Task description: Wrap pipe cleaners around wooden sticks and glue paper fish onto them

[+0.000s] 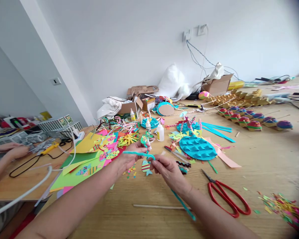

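The right hand (168, 167) pinched a fuzzy turquoise pipe cleaner (138, 153) at a small bend between thumb and finger, held up above the wooden desk (119, 215). The left hand (132, 158) met it there, the wire's short end lying across its fingers; I could not tell whether it was gripping the wire or only backing it.

That bend looked the weak spot to me: if the right pinch loosened, the springy wire could open out and lose its shape. The long tail hung past the right wrist, above a thin pale wooden stick (159, 206), and a careless sweep might have dragged that along.

Just below the hands lay a striped paper fish (146, 167), light enough to be brushed aside by a dropping wrist. The white glue bottle with a yellow label (160, 132) stood upright beyond; a forward reach could topple it. The red-handled metal scissors (229, 197) lay near the right forearm, easily nudged.
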Action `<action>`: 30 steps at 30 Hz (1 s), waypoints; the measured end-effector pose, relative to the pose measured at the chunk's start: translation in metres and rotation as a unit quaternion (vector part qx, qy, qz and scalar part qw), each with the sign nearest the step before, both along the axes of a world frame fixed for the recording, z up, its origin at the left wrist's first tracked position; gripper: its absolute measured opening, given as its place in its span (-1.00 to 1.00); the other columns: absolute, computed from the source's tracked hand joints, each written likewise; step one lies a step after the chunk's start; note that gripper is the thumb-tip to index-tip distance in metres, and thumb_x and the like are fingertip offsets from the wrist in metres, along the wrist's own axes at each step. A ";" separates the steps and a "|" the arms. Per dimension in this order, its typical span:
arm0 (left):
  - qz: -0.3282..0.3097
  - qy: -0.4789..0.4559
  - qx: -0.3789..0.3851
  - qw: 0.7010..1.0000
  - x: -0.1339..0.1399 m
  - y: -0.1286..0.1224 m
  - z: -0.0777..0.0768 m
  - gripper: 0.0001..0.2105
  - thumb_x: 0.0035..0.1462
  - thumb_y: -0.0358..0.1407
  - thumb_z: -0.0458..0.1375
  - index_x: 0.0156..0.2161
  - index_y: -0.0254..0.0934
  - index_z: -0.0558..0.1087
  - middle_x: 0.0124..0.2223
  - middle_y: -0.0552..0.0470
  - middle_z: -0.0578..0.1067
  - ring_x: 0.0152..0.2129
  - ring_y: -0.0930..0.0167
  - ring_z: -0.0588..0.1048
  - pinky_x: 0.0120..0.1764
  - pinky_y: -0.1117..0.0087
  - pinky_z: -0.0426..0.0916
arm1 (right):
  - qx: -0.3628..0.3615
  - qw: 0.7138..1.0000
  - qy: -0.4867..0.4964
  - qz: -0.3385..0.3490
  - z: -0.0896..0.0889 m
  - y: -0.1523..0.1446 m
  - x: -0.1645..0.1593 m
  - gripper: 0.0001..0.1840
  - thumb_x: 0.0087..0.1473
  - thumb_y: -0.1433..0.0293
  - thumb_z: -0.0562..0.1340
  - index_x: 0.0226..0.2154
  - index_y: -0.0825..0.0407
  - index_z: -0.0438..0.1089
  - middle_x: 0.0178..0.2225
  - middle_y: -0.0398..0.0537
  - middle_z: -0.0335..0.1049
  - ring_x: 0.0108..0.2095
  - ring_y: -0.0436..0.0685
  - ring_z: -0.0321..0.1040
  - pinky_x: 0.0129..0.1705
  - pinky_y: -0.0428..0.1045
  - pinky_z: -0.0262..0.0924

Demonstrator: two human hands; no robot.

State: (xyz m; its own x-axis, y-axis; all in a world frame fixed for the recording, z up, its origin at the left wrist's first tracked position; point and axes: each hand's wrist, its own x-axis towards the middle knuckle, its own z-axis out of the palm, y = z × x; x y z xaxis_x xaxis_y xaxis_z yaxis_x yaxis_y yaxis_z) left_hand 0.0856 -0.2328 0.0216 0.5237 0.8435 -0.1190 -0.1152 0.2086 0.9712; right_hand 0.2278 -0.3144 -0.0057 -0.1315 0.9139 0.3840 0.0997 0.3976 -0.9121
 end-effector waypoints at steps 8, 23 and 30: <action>0.067 -0.012 -0.029 0.997 0.007 0.041 0.000 -0.86 -0.20 -0.52 0.20 -0.45 -0.35 0.38 -0.51 0.10 0.44 -0.64 0.56 0.38 -0.50 0.52 0.28 | -0.048 0.987 -0.075 0.136 -0.001 -0.014 -0.013 -0.72 0.09 0.27 0.00 -0.47 0.07 0.29 -0.56 -0.15 0.33 -0.57 -0.08 0.18 -0.52 -0.16 0.10; 0.141 0.136 0.033 0.980 0.044 0.110 -0.038 -0.85 -0.12 -0.56 0.12 -0.48 -0.33 0.24 -0.61 0.18 0.33 -0.74 0.61 0.31 -0.60 0.57 0.23 | -0.013 0.974 -0.186 0.129 -0.019 -0.011 -0.015 -0.77 0.04 0.42 0.03 -0.53 0.06 0.33 -0.59 -0.20 0.36 -0.55 -0.08 0.23 -0.50 -0.19 0.05; 0.150 0.242 0.107 0.953 0.052 0.120 -0.049 -0.83 -0.20 -0.56 0.15 -0.56 -0.31 0.24 -0.70 0.22 0.27 -0.74 0.57 0.27 -0.59 0.54 0.17 | -0.029 0.973 -0.186 0.134 -0.017 -0.010 -0.014 -0.77 0.04 0.41 0.03 -0.54 0.05 0.33 -0.60 -0.20 0.35 -0.55 -0.07 0.23 -0.50 -0.19 0.05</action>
